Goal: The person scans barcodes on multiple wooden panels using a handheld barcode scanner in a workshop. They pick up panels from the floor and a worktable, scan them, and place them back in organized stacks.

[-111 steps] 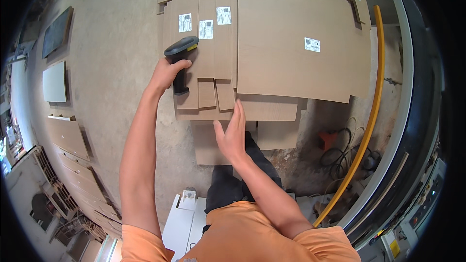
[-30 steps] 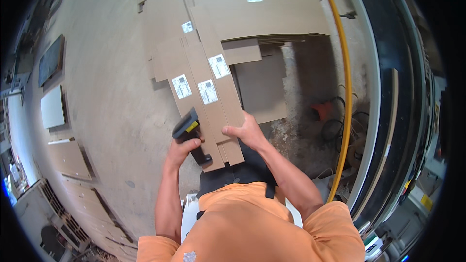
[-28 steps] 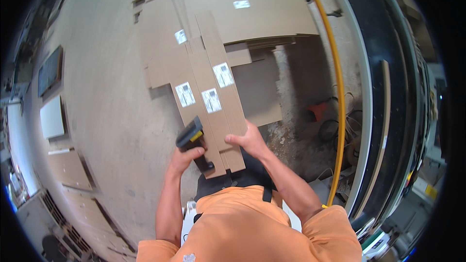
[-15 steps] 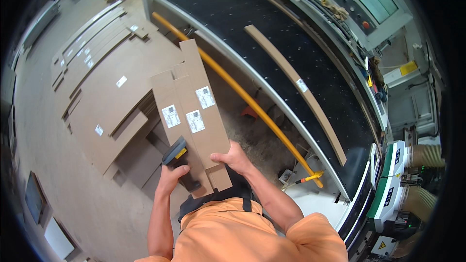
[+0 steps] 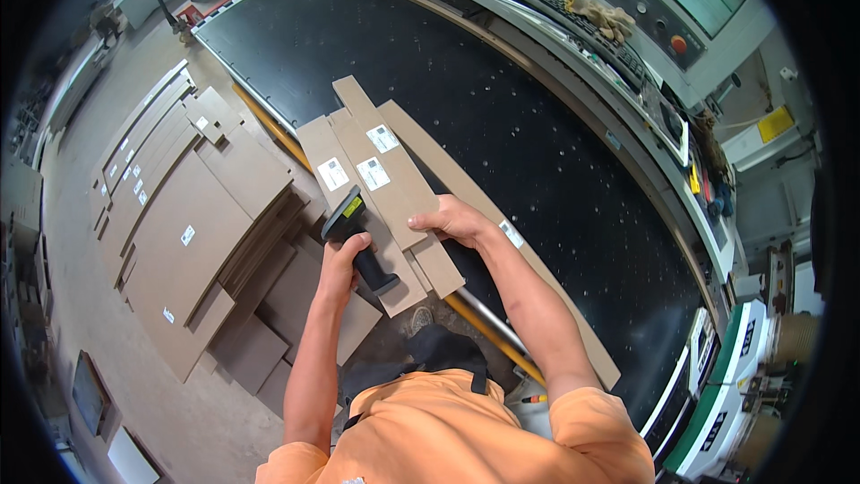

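A bundle of narrow brown boards (image 5: 394, 198), each with a white label, is held out over the near edge of the black table (image 5: 528, 152). Wrapped round a black handheld barcode scanner (image 5: 365, 246), my left hand (image 5: 340, 265) is also at the boards' left edge; its underside fingers are hidden. My right hand (image 5: 455, 220) grips the right edge, thumb on top and fingers beneath. Just right of the bundle, a long labelled brown strip (image 5: 560, 305) lies on the black surface, partly covered by the boards and my right forearm.
Stacks of labelled brown panels (image 5: 193, 233) spread over the floor at left. A yellow bar (image 5: 269, 123) runs along the table's near edge. Beyond the table are a keyboard (image 5: 560, 22), work gloves (image 5: 602, 16) and a control panel with a red button (image 5: 678, 44). Green-and-white machine housing (image 5: 726, 385) stands at right.
Both hands have carried the boards and scanner toward the table, so the bundle now overlaps its edge. My view and body have shifted closer to the table.
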{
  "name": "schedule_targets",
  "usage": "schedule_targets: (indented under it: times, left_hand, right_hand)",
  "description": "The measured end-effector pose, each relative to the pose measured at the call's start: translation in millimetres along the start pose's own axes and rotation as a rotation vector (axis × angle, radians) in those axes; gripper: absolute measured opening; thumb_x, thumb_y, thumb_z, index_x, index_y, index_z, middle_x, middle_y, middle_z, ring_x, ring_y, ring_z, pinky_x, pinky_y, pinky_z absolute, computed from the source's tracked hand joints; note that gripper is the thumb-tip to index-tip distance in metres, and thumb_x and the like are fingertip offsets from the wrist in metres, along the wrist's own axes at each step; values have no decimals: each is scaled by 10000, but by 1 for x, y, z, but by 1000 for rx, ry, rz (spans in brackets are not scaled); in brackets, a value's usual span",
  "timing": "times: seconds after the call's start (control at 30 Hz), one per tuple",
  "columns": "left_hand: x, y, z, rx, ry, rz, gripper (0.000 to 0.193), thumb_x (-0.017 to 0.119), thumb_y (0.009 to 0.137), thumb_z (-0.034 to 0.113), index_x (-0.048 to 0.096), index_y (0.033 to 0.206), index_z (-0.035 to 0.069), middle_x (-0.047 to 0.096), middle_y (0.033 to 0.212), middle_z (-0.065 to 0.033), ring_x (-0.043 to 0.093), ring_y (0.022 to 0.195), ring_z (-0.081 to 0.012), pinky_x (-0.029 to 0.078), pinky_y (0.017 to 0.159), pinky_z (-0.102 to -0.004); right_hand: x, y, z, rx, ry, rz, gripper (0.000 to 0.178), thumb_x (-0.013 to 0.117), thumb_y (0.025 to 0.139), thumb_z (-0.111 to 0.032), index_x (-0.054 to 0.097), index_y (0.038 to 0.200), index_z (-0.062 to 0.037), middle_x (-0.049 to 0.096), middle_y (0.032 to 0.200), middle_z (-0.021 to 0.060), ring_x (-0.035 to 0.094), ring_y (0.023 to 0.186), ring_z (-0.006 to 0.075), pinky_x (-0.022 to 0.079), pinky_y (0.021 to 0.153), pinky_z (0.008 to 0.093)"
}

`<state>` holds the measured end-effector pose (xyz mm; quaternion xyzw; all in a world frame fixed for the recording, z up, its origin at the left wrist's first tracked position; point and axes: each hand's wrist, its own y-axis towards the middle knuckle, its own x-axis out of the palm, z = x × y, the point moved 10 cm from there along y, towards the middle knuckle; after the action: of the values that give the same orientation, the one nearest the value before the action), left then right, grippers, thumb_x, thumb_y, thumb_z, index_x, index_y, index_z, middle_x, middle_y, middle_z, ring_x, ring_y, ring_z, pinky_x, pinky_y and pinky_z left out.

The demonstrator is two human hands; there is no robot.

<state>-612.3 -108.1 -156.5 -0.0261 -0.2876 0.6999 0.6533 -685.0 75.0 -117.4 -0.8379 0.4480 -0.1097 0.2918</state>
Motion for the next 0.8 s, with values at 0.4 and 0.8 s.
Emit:
schedule_targets:
  times: [0.4, 0.8]
  left_hand:
    - [3, 79, -14, -45, 293, -292, 411, 689, 797, 349, 619, 1101, 82, 672, 817, -1, 481, 526, -46, 242, 411, -231]
    - [10, 103, -2, -128, 520, -314, 357, 693, 804, 402, 731, 880, 55, 622, 677, 18, 428, 440, -57, 240, 384, -233]
  right_hand:
    - [-49, -92, 14, -526, -1244, 995, 493, 766, 828, -261, 606, 1218, -5, 609, 1197, 157, 581, 1116, 337, 487, 905, 438]
    - [-166, -177, 50, -483, -1206, 1230, 451, 771, 801, -186, 650, 1211, -41, 594, 1189, 95, 547, 1084, 320, 457, 910, 437]
